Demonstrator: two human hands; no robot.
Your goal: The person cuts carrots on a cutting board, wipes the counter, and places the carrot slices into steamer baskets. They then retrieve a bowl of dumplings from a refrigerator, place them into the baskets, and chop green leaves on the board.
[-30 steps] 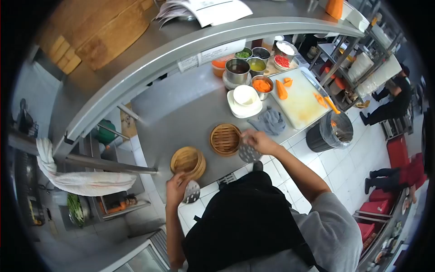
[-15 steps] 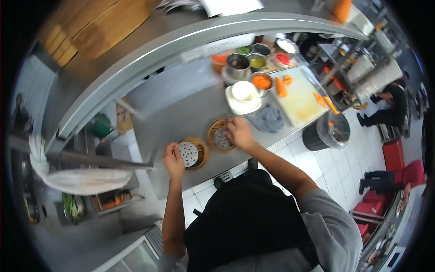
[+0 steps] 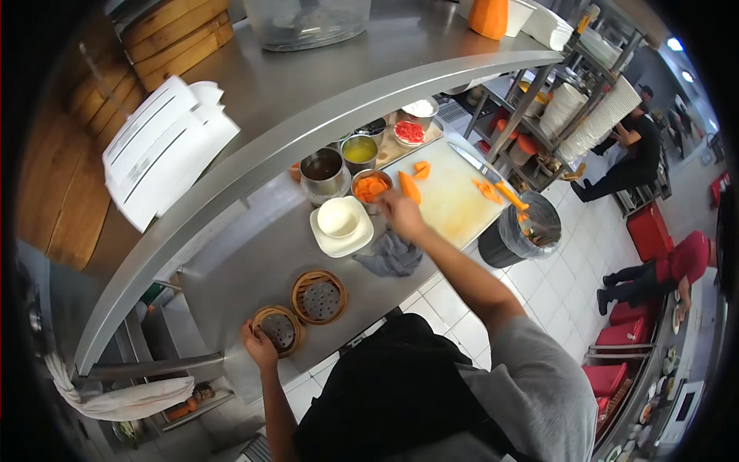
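My left hand [image 3: 260, 346] grips the outer rim of the nearer bamboo steamer basket [image 3: 299, 342] at the front left. A round perforated liner [image 3: 278, 331] lies inside it. Beside it, slightly farther back, stands a second bamboo steamer basket [image 3: 295, 286], also with a perforated liner [image 3: 321, 299] on its slats. My right hand [image 3: 403, 215] is at the near edge of a metal pot [image 3: 365, 202] of orange carrot slices [image 3: 370, 189]. Its fingers are bent, and their tips are partly hidden, so what they hold does not show.
White dishes [image 3: 341, 245] and a grey cloth [image 3: 391, 255] lie near my right forearm. A cutting board [image 3: 454, 202] holds carrot pieces and a knife [image 3: 476, 163]. A steel shelf edge [image 3: 308, 108] arches overhead. A lined bin [image 3: 504, 242] stands at right; two people are beyond.
My right hand has left the farther basket for the carrot pot. The liner my left hand held up now lies in the nearer basket. The view has shifted.
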